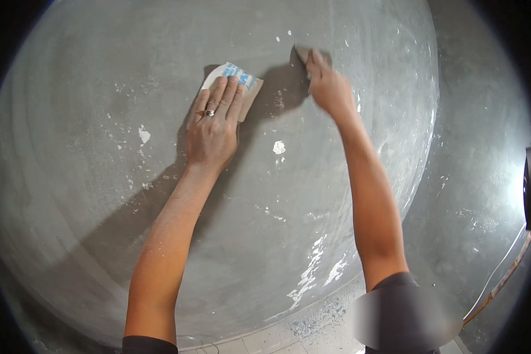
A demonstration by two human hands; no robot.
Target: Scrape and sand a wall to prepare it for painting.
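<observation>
Sanding the grey wall (100, 194), both hands busy.
My left hand (213, 127) presses sandpaper (242, 79) flat; my right hand (327, 87) grips, probably, another pad (302, 53). Next: steady, even strokes.

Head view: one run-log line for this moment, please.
left hand: flat on sandpaper sheet | right hand: pressing small sanding piece | surface: grey wall

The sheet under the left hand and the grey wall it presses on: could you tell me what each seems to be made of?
The sheet under the left hand looks like sandpaper: a thin, flexible tan sheet with a paper back printed in blue and white. The wall looks like cement plaster or a skim coat: matte grey, faintly streaked, with white chips and scuffs. The small piece under the right hand is mostly hidden; its material is unclear.
</observation>
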